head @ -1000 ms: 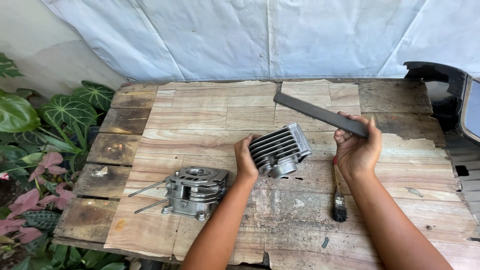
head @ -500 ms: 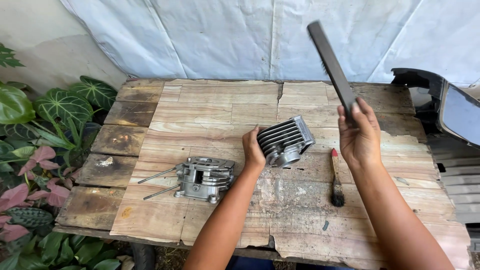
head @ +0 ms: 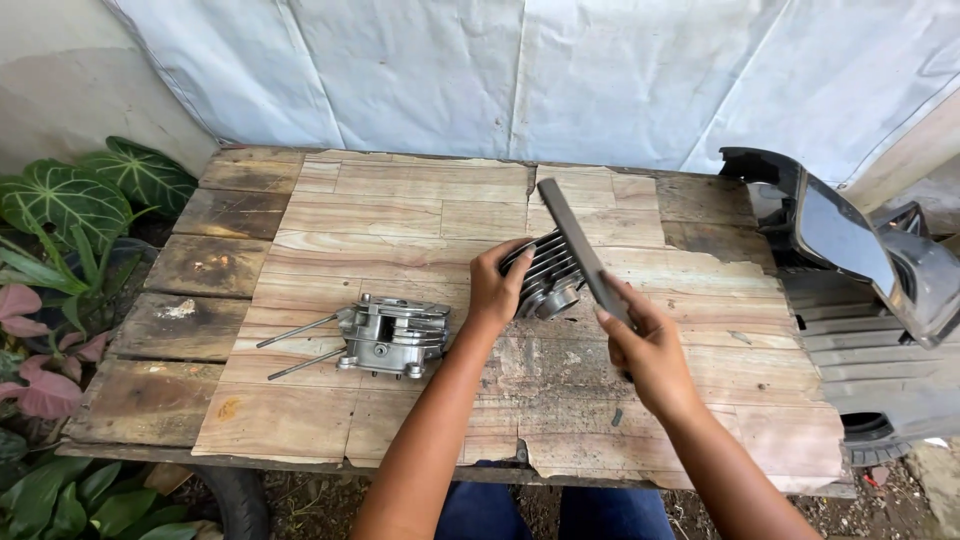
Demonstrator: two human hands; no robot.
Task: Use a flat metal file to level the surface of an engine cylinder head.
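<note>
- head with studs sits bench-left, untouched
- left hand clamps the finned cylinder, mid-bench
- right hand grips a flat bar laid across it; looks like flatness checking, next needs the bar seated flush

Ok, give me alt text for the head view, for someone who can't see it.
A left hand steadies a finned metal cylinder on a worn wooden table while the right hand holds a flat dark bar across it. A second engine part with two studs lies to the left.
</note>
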